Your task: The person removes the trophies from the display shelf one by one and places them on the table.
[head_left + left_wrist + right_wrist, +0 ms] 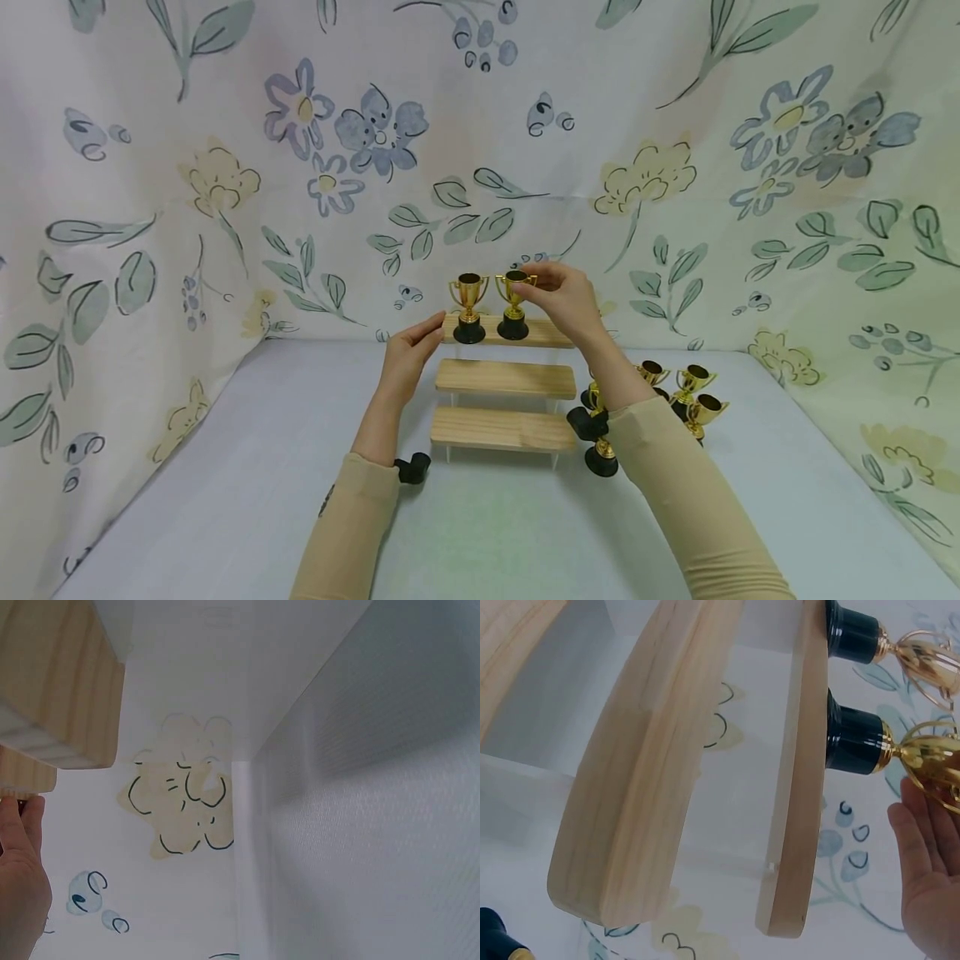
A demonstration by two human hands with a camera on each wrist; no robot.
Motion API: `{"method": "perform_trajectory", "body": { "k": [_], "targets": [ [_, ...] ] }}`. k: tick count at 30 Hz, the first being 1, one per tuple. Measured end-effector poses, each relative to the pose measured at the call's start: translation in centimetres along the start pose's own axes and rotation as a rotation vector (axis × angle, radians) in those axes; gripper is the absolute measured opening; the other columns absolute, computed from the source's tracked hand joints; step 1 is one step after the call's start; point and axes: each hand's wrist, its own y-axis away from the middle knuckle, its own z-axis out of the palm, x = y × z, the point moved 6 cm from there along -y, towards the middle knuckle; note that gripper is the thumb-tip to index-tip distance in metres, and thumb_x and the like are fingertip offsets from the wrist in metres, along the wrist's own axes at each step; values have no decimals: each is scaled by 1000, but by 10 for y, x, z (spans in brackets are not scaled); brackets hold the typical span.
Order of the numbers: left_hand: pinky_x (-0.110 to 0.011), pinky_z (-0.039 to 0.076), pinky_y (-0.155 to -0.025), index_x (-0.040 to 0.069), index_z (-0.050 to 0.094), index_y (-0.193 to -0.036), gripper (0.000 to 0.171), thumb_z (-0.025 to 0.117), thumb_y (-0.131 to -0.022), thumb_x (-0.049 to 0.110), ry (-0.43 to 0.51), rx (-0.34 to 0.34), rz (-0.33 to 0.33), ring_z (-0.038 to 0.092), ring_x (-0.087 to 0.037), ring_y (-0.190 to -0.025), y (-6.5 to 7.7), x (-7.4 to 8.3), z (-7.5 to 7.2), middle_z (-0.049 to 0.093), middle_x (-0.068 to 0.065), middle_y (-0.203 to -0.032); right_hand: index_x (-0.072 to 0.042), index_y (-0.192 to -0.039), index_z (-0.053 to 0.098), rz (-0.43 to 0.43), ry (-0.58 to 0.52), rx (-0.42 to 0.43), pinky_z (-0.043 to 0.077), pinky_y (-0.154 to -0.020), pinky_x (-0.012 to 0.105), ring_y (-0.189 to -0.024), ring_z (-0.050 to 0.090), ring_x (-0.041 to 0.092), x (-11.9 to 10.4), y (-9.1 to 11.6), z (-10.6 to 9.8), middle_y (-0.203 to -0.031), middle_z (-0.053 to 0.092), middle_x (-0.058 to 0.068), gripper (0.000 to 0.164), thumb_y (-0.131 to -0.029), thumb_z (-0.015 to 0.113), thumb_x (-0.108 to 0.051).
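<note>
A stepped stand has a wooden top board [551, 332], a middle board [506, 379] and a lower board [502, 428]. Two gold trophies with black bases stand upright on the top board: a left trophy [468, 308] and a right trophy [513, 305]. My right hand [564, 302] pinches the right trophy's cup by its right handle, thumb in front; in the right wrist view its base [853, 740] sits against the board. With fingers fairly straight, my left hand [408, 360] touches the top board's left end; in the left wrist view the fingers [16, 825] meet that edge.
Several more gold trophies [693, 381] stand on the white table [300, 467] to the right of the stand, partly behind my right forearm. One trophy base [602, 460] is close to the lower board's right corner. A floral cloth [480, 150] hangs behind.
</note>
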Motion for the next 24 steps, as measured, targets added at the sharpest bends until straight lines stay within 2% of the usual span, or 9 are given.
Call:
{"method": "perform_trajectory", "body": {
  "k": [14, 24],
  "targets": [
    [-27, 40, -119, 5, 53, -143, 43, 57, -100, 10, 16, -13, -12, 44, -18, -144, 2, 1, 3, 50, -10, -152, -14, -127, 66, 3, 24, 11, 56, -100, 44, -110, 67, 27, 0, 2, -1, -117, 71, 13, 46, -88, 74, -37],
    [-27, 40, -119, 6, 53, -143, 43, 58, -100, 12, 2, -10, -13, 44, -19, -144, 3, 2, 2, 49, -9, -152, -16, -127, 67, -25, 39, 27, 57, -101, 43, -110, 69, 26, -4, 6, -9, -119, 72, 11, 48, -87, 75, -41]
  ]
}}
